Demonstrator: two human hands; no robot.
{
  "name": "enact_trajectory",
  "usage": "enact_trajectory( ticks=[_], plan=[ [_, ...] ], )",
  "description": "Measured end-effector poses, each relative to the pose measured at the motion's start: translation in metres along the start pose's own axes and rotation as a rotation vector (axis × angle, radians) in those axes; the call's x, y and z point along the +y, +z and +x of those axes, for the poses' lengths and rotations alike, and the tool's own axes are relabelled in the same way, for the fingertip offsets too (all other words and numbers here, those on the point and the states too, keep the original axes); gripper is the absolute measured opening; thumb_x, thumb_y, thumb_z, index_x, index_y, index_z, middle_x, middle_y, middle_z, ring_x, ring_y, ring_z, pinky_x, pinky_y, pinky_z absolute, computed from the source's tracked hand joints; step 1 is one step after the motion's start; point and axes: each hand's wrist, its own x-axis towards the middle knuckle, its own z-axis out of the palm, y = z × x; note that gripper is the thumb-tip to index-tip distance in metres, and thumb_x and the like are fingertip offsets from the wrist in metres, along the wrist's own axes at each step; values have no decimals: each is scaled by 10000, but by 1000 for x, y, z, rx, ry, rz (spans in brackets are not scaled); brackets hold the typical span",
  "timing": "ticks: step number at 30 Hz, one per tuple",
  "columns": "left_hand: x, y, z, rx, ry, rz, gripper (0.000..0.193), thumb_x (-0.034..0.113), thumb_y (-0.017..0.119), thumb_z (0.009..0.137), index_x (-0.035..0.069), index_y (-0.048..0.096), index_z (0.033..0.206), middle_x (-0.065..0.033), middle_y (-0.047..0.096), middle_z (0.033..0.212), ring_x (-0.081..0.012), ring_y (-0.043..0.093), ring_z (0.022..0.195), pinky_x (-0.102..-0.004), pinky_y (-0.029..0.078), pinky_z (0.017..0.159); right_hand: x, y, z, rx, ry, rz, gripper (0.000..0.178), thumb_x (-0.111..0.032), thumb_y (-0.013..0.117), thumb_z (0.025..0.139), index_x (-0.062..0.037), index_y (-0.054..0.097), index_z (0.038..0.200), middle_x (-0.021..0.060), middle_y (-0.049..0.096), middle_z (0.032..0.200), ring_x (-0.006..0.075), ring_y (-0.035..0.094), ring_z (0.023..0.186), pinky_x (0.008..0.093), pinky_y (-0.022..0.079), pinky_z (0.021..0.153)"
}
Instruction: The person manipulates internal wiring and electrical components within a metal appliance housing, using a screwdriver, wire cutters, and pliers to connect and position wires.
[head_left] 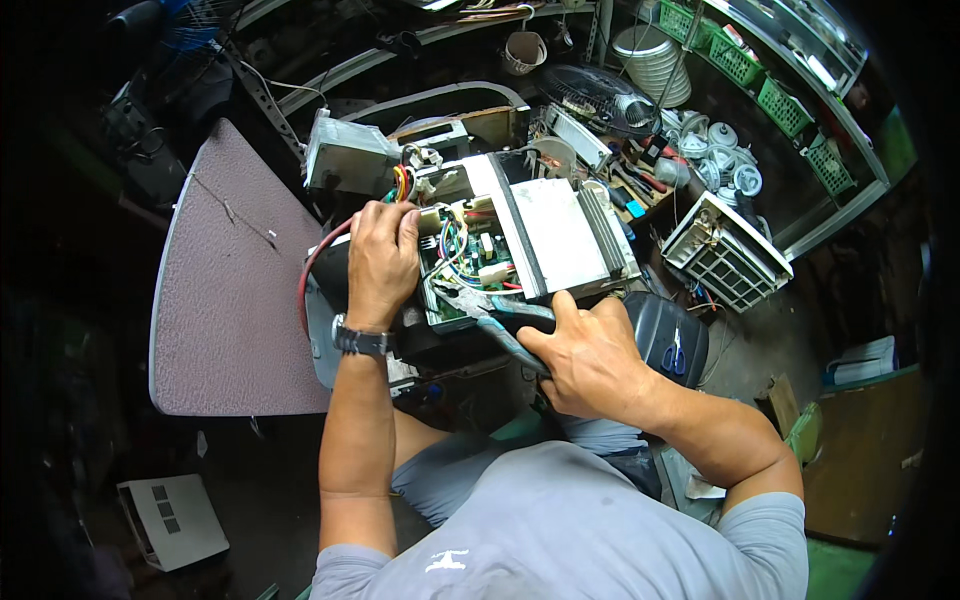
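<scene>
An opened electrical unit with a white cover [560, 237] lies in front of me, its inside showing a green circuit board [487, 250] and coloured wires. My right hand [590, 350] is closed round the blue-and-grey handles of a pair of pliers [508, 335]. The pliers' jaws reach the near edge of the board, beside a white connector [494, 273]. My left hand [382, 262] is at the left end of the unit, fingers curled and close together below the red and yellow wires [402, 182]. Whatever those fingers grip is hidden. A thick red cable [308, 275] curves down beside this hand.
A pinkish textured board [235, 290] stands at left. Behind the unit are a grey metal box [347, 157] and a black fan [600, 98]. Hand tools [640, 185], white round parts [720, 160] and a white grille frame [727, 252] lie at right. Blue scissors [675, 352] rest on a black case.
</scene>
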Motion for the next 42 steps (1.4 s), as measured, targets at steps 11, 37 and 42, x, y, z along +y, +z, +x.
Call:
enact_trajectory(
  ticks=[11,37,42],
  plan=[
    [4,24,-10,87,-127,-76,211,191,565,1083,18,685,1092,-169,634,1065,-401,627,1014,-502,503,897,3,18,0,65,17,-23,298,-102,746,751,-90,621,1020,212,529,940,369,692,728,464,549,573],
    [5,-37,-25,-298,183,-234,211,146,790,929,149,827,1137,-35,689,1074,-281,529,1215,-441,405,1120,21,-126,101,-584,-189,-58,355,-211,558,911,79,721,1035,269,738,918,404,733,835,488,581,752],
    [8,-38,-24,-327,111,-192,114,124,788,927,74,780,1030,-19,710,1067,-294,529,1236,-442,360,1184,-5,-139,121,-719,-49,-262,314,-205,627,923,11,650,1150,247,729,982,429,712,988,511,564,873]
  ],
)
